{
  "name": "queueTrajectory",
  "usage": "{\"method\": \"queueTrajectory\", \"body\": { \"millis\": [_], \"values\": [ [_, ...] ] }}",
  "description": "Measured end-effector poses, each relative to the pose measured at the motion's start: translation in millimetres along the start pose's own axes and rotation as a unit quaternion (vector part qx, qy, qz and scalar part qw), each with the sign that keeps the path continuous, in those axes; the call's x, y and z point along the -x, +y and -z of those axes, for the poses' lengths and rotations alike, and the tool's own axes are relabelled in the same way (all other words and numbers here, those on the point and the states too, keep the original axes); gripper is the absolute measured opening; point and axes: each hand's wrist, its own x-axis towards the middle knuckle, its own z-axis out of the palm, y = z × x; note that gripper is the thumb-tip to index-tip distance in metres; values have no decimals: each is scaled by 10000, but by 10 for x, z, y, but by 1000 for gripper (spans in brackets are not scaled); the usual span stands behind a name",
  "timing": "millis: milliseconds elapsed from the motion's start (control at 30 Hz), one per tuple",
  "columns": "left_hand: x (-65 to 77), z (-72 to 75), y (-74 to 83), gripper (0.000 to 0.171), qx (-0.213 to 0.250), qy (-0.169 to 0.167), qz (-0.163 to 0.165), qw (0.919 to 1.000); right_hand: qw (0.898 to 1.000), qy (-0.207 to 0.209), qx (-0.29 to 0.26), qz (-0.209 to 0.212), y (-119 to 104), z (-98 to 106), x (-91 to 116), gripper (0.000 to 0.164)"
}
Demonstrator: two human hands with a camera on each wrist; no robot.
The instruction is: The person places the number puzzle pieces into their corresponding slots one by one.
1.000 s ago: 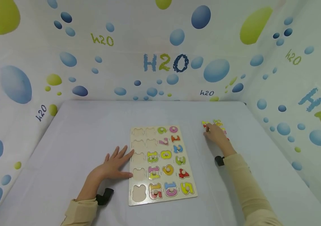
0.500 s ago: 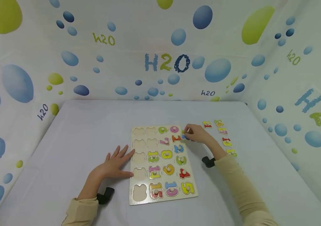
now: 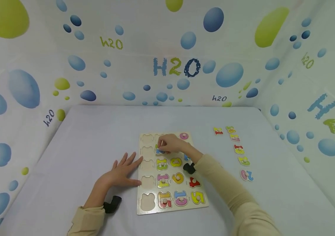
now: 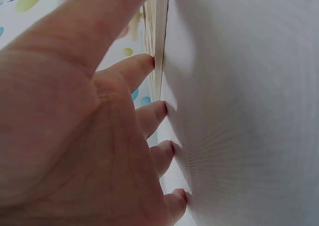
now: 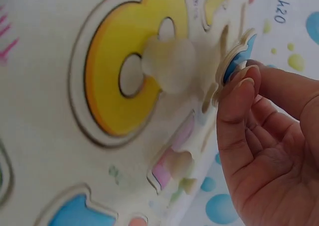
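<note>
Blue shows on the number piece (image 5: 241, 59) that the right hand (image 3: 171, 143) grasps, thumb and fingertips pinched in a small grip over the wooden board (image 3: 171, 188), just beyond the 13 (image 3: 162, 164). Whether piece and board touch, I cannot tell. The left hand (image 3: 120, 172) lies with its grip released, fingers spread, fingertips at the board's left edge. To seat the piece well, it should probably be turned to match its outline, kept level and pressed evenly; a tilted corner could catch. Light left-hand pressure should stop the board sliding. The yellow 8 (image 5: 129, 42) sits near, so its knob (image 5: 174, 66) is worth clearing. Loose pieces (image 3: 239, 149) lie right, on the surface (image 3: 111, 124).
</note>
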Motion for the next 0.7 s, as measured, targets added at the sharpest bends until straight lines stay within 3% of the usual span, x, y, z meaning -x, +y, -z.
{"method": "queueTrajectory", "body": {
  "millis": [167,433,600,700],
  "values": [
    [-15,-17,-6,89,-74,24,-40,10000,9997,38,70,-250,-19,-57,-39,5],
    [-6,-20,-15,88,-86,44,-42,9999,9968,-31,660,-449,-73,-67,-50,5],
    [-7,-19,-14,88,-98,65,-79,9999,9988,-82,417,-253,-15,-8,30,9],
    [-12,-31,-7,88,-84,61,-75,9999,9991,232,250,-255,110,155,171,18]
  ]
}}
